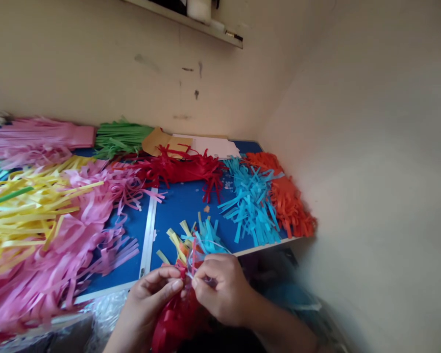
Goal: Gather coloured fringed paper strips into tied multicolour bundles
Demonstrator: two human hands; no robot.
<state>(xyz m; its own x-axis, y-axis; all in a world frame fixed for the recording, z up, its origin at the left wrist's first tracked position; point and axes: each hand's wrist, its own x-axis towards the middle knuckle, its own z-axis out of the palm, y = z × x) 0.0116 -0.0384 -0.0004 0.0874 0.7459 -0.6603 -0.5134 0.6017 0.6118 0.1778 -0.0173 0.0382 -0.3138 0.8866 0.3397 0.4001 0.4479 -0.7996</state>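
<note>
At the table's front edge, my left hand pinches the gathered middle of a red tissue-paper tassel, whose strips hang down toward my lap. Close beside it, my right hand is closed with thumb and forefinger on a thin whitish string. The string runs by the tassel's pinched part; whether it is looped around it I cannot tell. Just beyond my fingers lie yellow tassel strips and blue tassel strips, with a little orange among them.
Fringed paper covers much of the blue table: pink, yellow, green, red, light blue and orange. A brown envelope lies at the back. A wall shelf hangs above; walls stand behind and right.
</note>
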